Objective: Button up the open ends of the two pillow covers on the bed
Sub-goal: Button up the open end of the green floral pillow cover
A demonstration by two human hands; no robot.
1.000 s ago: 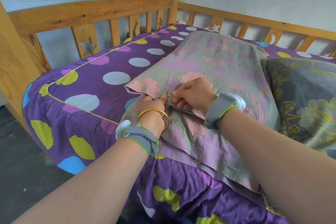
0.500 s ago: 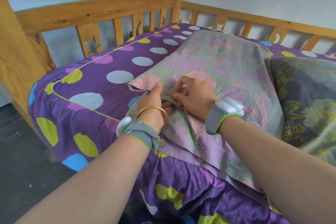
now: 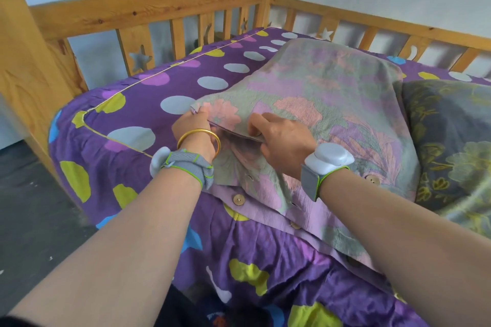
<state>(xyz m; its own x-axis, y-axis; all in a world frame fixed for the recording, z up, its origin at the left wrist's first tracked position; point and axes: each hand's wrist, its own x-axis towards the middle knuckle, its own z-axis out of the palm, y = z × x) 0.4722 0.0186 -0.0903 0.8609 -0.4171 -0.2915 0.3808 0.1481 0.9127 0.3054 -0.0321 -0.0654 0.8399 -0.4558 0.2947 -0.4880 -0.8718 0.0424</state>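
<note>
Pillow covers (image 3: 332, 82) lie side by side across the head of the bed, both on the purple sheet (image 3: 265, 260), which is printed with big white, yellow, pink and blue spots and edged with a thin yellow cord. A wooden rail (image 3: 148, 8) with slats and cut-out stars and moons runs round the far sides of the mattress.

The pastel floral cover (image 3: 345, 119), crinkled cloth in grey-green, lilac and peach, holds the middle of the view, its open end turned toward the person. The dark grey cover (image 3: 449, 119), patterned with yellow-green flowers, lies touching it at its right.

Dark cloth (image 3: 218, 318) at the bottom edge carries some orange and blue print, perhaps lettering, too blurred to read.

The right hand (image 3: 284, 143) pinches the upper flap of the pastel floral cover, thumb on top and fingers curled beneath the edge. The left hand (image 3: 192, 126) grips the same flap at its left corner, fingers closed on the cloth. Between the two hands the flap is lifted, so a dark gap shows under it.

Each wrist wears a grey band with green trim and a white pod, the right band (image 3: 328, 159) and the left band (image 3: 186, 164); a gold bangle (image 3: 198, 134) sits just above the left one.

Round wooden buttons (image 3: 238, 198) sit undone along the lilac lower flap, which rests flat on the sheet.
</note>
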